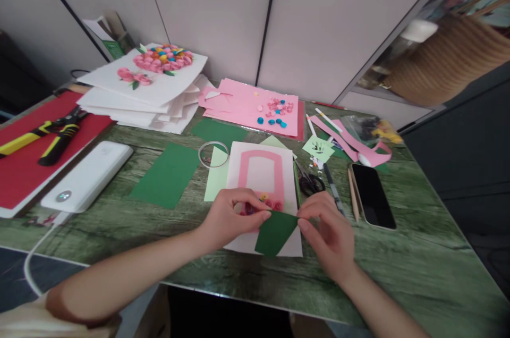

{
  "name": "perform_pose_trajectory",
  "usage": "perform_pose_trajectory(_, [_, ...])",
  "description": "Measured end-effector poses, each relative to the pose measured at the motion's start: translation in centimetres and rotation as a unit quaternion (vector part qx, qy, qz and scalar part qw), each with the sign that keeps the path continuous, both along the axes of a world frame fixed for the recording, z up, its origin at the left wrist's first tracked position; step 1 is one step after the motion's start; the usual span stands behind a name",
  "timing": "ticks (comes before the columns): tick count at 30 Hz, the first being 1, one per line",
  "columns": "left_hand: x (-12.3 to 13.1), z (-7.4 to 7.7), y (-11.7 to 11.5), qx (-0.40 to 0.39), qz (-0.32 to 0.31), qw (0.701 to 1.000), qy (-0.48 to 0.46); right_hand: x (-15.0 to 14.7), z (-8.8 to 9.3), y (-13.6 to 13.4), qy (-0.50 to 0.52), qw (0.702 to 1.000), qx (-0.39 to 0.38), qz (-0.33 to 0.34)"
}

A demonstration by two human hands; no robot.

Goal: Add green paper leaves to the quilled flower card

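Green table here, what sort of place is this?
Likely a papercraft workspace, given the scissors, the held green paper, and the flower design on a white sheet.

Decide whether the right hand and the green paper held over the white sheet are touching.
Touching. The head view shows the right hand pinching the green paper at its upper right corner, with no gap between them.

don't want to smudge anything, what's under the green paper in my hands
The white sheet shows either side of the green paper, small flowers beyond its upper edge; anything directly beneath is hidden.
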State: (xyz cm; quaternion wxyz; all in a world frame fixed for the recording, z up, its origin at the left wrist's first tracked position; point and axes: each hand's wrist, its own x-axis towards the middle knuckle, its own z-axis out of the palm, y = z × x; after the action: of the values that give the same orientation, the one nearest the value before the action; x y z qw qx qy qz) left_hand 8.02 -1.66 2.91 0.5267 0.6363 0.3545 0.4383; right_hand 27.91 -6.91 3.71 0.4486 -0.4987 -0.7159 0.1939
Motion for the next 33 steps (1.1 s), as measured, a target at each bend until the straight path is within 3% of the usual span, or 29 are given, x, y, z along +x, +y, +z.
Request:
perform_pose_trajectory(9, [0.0, 0.2, 0.5, -0.030, -0.033, 0.999, 0.020, -0.6, -0.1, 0.0, 0.005, 0.999, -0.036, -0.029])
perform_pose_trajectory(13, [0.1, 0.3, 0.6, -0.105, -0.015, 0.994, 0.011, -0.5, -0.2, 0.5, 0.004, 0.995, -0.102, -0.018])
perform_pose_trajectory(16, [0.2, 0.5, 0.6, -0.151, -0.008, 0.988, 0.007, -0.4, -0.3, 0.6, 0.006, 0.994, -0.107, -0.008])
perform_pose_trajectory(22, [0.2, 0.4, 0.7, -0.146, -0.014, 0.989, -0.009, -0.2, -0.6, 0.8, 0.025, 0.994, -0.096, -0.044])
perform_pose_trajectory(33, [0.3, 0.2, 0.8, -0.175, 0.000, 0.984, -0.036, 0.1, -0.5, 1.4, 0.081, 0.988, -0.130, -0.014])
